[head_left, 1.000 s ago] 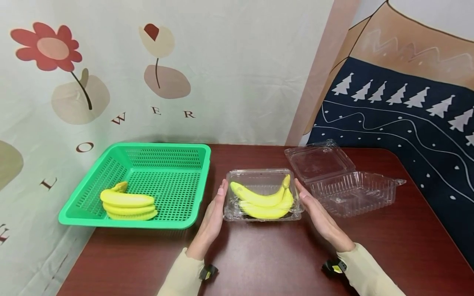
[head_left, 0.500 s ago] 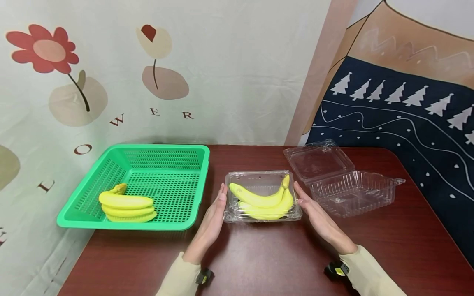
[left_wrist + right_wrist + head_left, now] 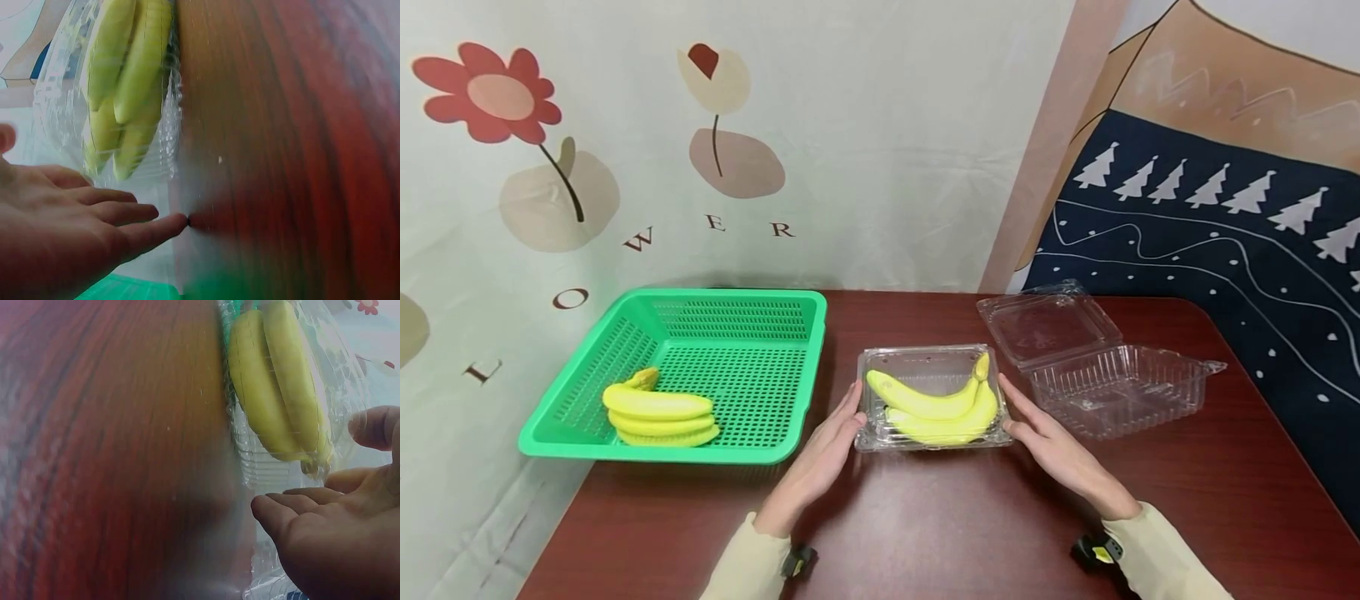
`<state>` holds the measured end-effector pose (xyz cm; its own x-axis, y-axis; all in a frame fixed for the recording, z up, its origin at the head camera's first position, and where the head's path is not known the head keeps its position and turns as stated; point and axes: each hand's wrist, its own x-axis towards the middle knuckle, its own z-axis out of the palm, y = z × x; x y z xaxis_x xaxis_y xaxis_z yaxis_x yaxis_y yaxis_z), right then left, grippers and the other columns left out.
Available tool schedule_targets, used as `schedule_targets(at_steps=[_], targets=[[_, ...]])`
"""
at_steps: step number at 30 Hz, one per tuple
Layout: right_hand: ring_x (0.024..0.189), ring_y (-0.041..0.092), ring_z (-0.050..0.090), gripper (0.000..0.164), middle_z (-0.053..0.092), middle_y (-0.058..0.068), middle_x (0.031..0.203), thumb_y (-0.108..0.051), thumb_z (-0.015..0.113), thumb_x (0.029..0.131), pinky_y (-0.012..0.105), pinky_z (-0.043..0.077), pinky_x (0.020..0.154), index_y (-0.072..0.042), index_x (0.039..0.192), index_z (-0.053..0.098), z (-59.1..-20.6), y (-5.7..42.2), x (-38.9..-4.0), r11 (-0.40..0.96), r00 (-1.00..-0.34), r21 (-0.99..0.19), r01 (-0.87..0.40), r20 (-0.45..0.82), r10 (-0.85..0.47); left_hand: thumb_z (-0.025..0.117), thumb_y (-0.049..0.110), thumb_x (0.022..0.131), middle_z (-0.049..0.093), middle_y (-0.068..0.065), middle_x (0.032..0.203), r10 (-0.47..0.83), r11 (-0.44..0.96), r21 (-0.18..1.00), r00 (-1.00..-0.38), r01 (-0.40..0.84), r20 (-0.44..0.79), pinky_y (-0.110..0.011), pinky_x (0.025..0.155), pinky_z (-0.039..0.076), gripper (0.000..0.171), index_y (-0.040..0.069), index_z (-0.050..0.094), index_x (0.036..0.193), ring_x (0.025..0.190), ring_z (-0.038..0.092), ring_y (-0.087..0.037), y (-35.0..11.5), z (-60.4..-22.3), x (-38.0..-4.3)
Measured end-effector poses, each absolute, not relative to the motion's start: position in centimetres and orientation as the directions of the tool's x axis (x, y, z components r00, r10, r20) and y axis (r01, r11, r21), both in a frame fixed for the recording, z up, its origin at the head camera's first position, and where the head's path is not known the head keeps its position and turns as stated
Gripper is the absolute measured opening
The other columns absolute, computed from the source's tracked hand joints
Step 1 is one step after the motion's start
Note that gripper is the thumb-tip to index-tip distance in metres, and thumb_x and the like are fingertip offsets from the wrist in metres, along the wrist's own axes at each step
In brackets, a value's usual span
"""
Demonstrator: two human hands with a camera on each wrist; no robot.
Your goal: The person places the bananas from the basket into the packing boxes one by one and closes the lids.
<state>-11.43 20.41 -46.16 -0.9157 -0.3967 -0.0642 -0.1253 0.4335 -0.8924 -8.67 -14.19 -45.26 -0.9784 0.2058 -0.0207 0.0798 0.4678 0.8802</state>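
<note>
A clear plastic clamshell box (image 3: 917,360) stands on the table with its lid down, and a bunch of bananas (image 3: 932,404) shows through it. Along its left side lies my left hand (image 3: 823,454), fingers straight and fingertips right at the wall. My right hand (image 3: 1060,450) is at the opposite side in the same way, its thumb near the front right corner. In the left wrist view the bananas (image 3: 128,69) lie behind the ribbed plastic, above the extended fingers. The right wrist view shows the stem end of the bananas (image 3: 275,387) close to the right fingers.
To the left, a green plastic basket (image 3: 775,454) holds another bunch of bananas (image 3: 658,408). A second clear clamshell box (image 3: 1116,396) stands with its lid up on the right, close beyond my right hand. A printed cloth (image 3: 887,150) hangs behind the table (image 3: 925,533).
Both hands have drawn slightly back and outward along the box's sides, and the thumbs now stand further apart from the fingers. The box stays in place.
</note>
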Motion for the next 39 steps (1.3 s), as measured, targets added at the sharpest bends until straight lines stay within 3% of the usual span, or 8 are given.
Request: schedule_targets(at_steps=[6,10,13,17,20,24,27,39], targets=[[0.155,0.034,0.015,0.067,0.016,0.006,0.172,-0.026,0.054,0.108,0.003,0.019,0.103,-0.018,0.167,0.022,-46.11,20.61,-11.47,0.422,-0.903,-0.897,-0.135,-0.064,-0.425,0.053,0.011,0.098,0.017,-0.002,0.171,0.229,0.504,0.860,-0.973,0.082,-0.041,-0.052,0.123,0.023,0.075,0.014,0.020,0.165,0.156,0.018,-0.023,-14.59,-45.48,-8.80],[0.152,0.037,0.027,0.069,0.017,0.011,0.172,-0.023,0.054,0.107,0.010,0.030,0.104,-0.017,0.167,0.021,-46.17,20.64,-11.52,0.416,-0.897,-0.899,-0.137,-0.066,-0.438,0.057,0.007,0.097,0.018,-0.005,0.171,0.239,0.495,0.863,-0.971,0.098,-0.028,-0.053,0.120,0.029,0.079,0.013,0.018,0.166,0.155,0.022,-0.027,-14.66,-45.67,-8.79],[0.146,0.040,0.039,0.070,0.021,0.015,0.170,-0.022,0.056,0.106,0.015,0.040,0.101,-0.018,0.167,0.020,-46.23,20.68,-11.52,0.412,-0.896,-0.902,-0.129,-0.072,-0.439,0.058,0.006,0.097,0.022,-0.011,0.170,0.234,0.470,0.878,-0.972,0.088,-0.028,-0.050,0.112,0.042,0.080,0.014,0.018,0.166,0.147,0.039,-0.032,-14.62,-45.72,-8.69],[0.138,0.038,0.051,0.071,0.029,0.018,0.167,-0.021,0.059,0.105,0.020,0.047,0.097,-0.019,0.167,0.023,-46.22,20.67,-11.56,0.423,-0.903,-0.897,-0.131,-0.068,-0.424,0.059,0.008,0.096,0.039,-0.021,0.158,0.208,0.481,0.874,-0.977,0.065,-0.042,-0.039,0.095,0.055,0.081,0.017,0.021,0.167,0.124,0.060,-0.029,-14.66,-45.77,-8.43],[0.113,0.031,0.064,0.072,0.049,0.020,0.148,-0.021,0.060,0.103,0.023,0.052,0.083,-0.021,0.166,0.026,-46.16,20.67,-11.62,0.457,-0.912,-0.881,-0.124,-0.080,-0.402,0.059,0.008,0.094,0.054,-0.018,0.141,0.188,0.506,0.861,-0.980,0.047,-0.057,-0.032,0.083,0.053,0.083,0.021,0.023,0.167,0.103,0.064,-0.020,-14.73,-45.74,-8.33],[0.082,0.025,0.063,0.074,0.060,0.014,0.106,-0.018,0.059,0.103,0.030,0.053,0.065,-0.023,0.167,0.022,-46.13,20.71,-11.67,0.458,-0.904,-0.885,-0.086,-0.124,-0.410,0.056,0.007,0.095,0.070,-0.013,0.102,0.209,0.489,0.872,-0.973,0.014,-0.101,-0.031,0.069,0.053,0.085,0.026,0.018,0.168,0.077,0.062,-0.017,-14.73,-45.65,-8.38],[0.081,0.027,0.068,0.076,0.065,0.012,0.093,-0.013,0.057,0.104,0.034,0.056,0.065,-0.021,0.168,0.016,-46.19,20.71,-11.73,0.412,-0.883,-0.908,-0.080,-0.128,-0.452,0.054,0.005,0.097,0.069,-0.011,0.080,0.250,0.443,0.896,-0.960,-0.004,-0.128,-0.033,0.063,0.055,0.085,0.027,0.012,0.168,0.066,0.063,-0.021,-14.74,-45.59,-8.37],[0.073,0.026,0.072,0.081,0.069,0.016,0.080,0.001,0.046,0.103,0.033,0.058,0.062,-0.014,0.167,-0.001,-46.62,20.46,-12.01,0.198,-0.820,-0.978,-0.060,-0.065,-0.569,0.043,-0.007,0.098,0.071,-0.017,0.079,0.345,0.170,0.980,-0.924,-0.108,-0.162,-0.033,0.066,0.059,0.088,0.025,-0.002,0.168,0.066,0.066,-0.021,-14.40,-45.88,-8.23]])
